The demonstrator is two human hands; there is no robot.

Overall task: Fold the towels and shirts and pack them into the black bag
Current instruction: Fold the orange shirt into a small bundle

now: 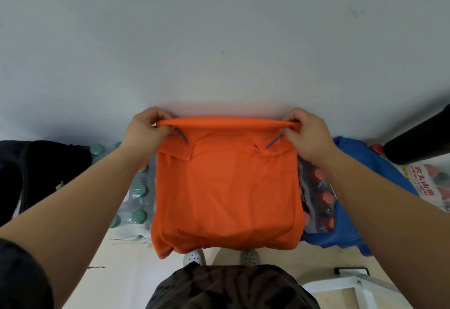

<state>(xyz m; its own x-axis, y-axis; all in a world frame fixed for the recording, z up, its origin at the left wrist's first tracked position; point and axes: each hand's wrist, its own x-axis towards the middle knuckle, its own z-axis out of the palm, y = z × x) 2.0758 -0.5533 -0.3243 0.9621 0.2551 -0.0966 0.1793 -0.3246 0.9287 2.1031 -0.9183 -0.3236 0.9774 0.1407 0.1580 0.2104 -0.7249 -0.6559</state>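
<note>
An orange shirt (pixel 226 187) hangs in front of me, folded over at its top edge, with its lower hem near my feet. My left hand (pixel 148 129) pinches the top left corner of the fold. My right hand (pixel 305 132) pinches the top right corner. Both arms are stretched forward and the shirt hangs in the air close to the grey wall. A black bag (pixel 46 169) lies on the floor at the far left.
Shrink-wrapped packs of bottles with green caps (pixel 136 194) and red caps (pixel 321 199) stand on the floor behind the shirt. A blue bag (pixel 360 211) lies at the right. A white table frame (pixel 360 286) is at the lower right, a black object (pixel 418 138) at the right edge.
</note>
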